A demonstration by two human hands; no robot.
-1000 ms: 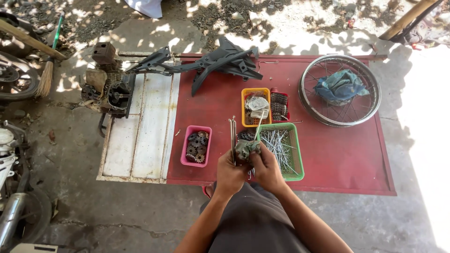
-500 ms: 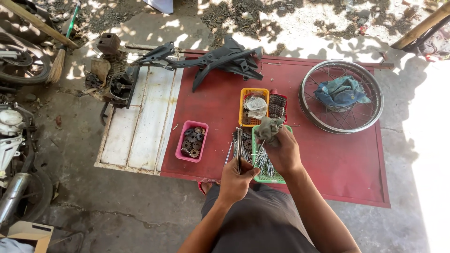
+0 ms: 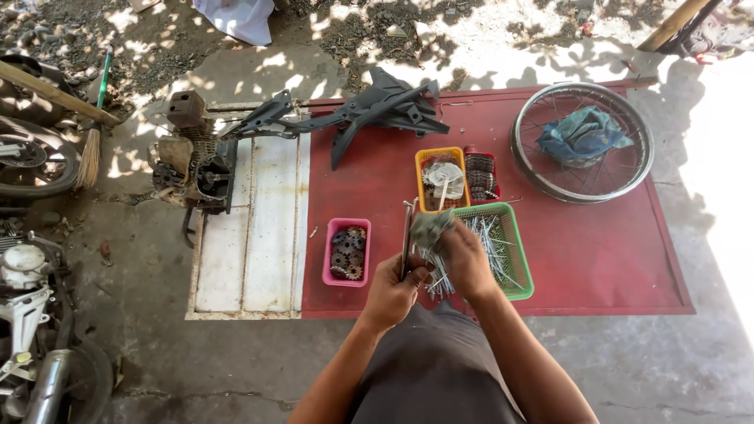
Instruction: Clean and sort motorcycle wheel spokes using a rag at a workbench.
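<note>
Head view, looking straight down. The left hand (image 3: 395,289) is closed around a bundle of thin grey metal spokes (image 3: 407,239), held upright so the rods stand clear of the trays below and stay together. The right hand (image 3: 463,263) is closed on a crumpled grey-green rag (image 3: 430,228), pressed against the upper part of the bundle just above the near-left corner of the green plastic mesh basket (image 3: 520,267), which holds more loose spokes lying flat. Both hands sit over the near edge of the red rectangular metal sheet (image 3: 597,259), which serves as the work surface and keeps small parts off the ground. Sorted by kind on it: a pink plastic tray of small dark sprockets (image 3: 346,251), an orange plastic basket (image 3: 441,179) with pale parts, a bare spoked wheel rim (image 3: 581,143) with a blue cloth bundled inside, and a black plastic motorcycle fairing (image 3: 377,110). Left of the sheet lies a white ribbed panel (image 3: 251,228) with a dirty engine block (image 3: 192,161) at its far end. Hidden or unclear: the lower spoke ends behind the fingers, the rag's full extent, the orange basket's contents, and the motorcycle parts cut off at the left edge.
</note>
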